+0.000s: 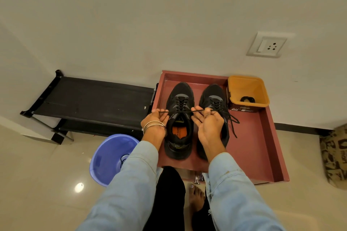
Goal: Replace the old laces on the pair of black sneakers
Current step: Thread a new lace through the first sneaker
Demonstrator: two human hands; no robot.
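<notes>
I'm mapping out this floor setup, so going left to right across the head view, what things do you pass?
Black shoe rack → blue bucket → left sneaker → right sneaker → orange bin → wall socket → patterned bag.

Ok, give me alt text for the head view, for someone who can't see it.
Both hands, left and right, pull a black lace taut across the left sneaker in a red tray; the second sneaker sits beside it.
</notes>
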